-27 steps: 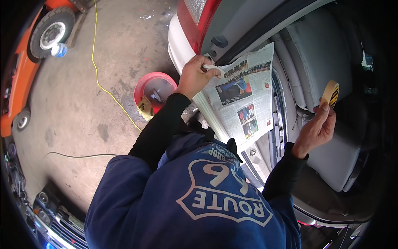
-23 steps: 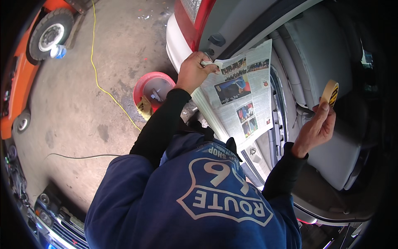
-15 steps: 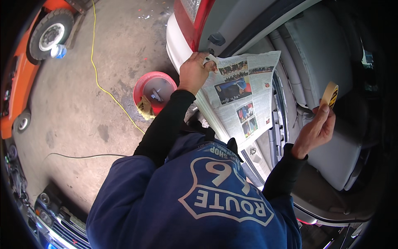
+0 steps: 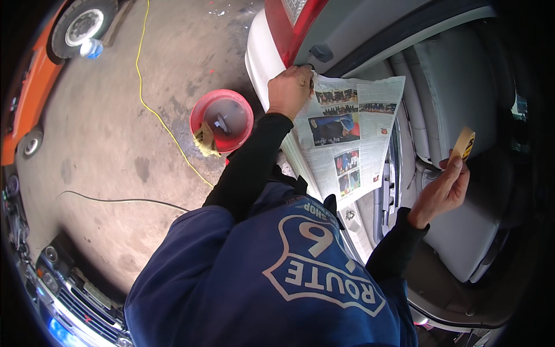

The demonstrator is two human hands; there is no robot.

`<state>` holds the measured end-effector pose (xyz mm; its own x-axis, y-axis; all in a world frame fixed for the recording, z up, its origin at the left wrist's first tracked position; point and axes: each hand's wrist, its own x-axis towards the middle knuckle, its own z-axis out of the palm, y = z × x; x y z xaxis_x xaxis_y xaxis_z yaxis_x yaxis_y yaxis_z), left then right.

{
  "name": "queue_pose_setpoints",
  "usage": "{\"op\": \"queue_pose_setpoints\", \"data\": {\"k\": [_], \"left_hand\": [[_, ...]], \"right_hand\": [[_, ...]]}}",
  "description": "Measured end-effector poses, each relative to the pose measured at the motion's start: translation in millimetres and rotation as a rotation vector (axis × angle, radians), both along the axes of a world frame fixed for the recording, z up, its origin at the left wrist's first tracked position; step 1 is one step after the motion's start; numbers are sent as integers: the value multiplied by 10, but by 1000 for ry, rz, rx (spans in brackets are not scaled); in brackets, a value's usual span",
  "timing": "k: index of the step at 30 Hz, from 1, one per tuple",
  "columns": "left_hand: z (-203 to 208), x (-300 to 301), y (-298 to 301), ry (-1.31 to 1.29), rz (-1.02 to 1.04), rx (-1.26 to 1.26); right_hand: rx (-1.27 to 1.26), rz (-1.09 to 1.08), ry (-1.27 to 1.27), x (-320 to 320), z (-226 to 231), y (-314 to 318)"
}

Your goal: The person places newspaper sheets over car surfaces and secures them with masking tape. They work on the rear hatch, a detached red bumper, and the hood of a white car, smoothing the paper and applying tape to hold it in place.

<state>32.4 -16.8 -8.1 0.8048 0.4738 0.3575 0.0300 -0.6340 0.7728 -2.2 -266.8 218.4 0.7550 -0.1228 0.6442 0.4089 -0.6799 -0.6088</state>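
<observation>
A printed newspaper sheet [image 4: 341, 165] hangs across the rear opening of a white vehicle [image 4: 267, 55]. My left hand [image 4: 290, 91] is closed at its upper left corner, beside the body edge below the red tail light [image 4: 296, 29]. The fingertips there are partly hidden. Over on the right, my right hand [image 4: 444, 191] grips a roll of masking tape [image 4: 462, 144] between thumb and fingers. The tape is raised in front of the grey seats and is apart from the newspaper.
A red bucket [image 4: 251, 115] of murky water stands on the floor at left, a yellowish cloth [image 4: 204, 140] over its rim. A yellow cord [image 4: 151, 109] and a dark hose [image 4: 124, 200] cross the concrete. Grey seats [image 4: 457, 87] fill the vehicle's interior.
The vehicle, bucket and newspaper sit slightly farther right in view. My left fingers have curled in closer around the newspaper's corner. My right hand still holds the tape roll, now slightly lower.
</observation>
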Motion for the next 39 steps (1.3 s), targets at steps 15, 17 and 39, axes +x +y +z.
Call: {"op": "queue_pose_setpoints", "data": {"k": [15, 17, 39], "left_hand": [[3, -147, 419, -171, 111, -347], [-118, -300, 449, -233, 221, -610], [-129, -535, -273, -77, -76, -466]], "right_hand": [[-3, 37, 85, 3, -81, -41], [21, 30, 99, -36, -97, -52], [15, 101, 137, -143, -153, 176]]}}
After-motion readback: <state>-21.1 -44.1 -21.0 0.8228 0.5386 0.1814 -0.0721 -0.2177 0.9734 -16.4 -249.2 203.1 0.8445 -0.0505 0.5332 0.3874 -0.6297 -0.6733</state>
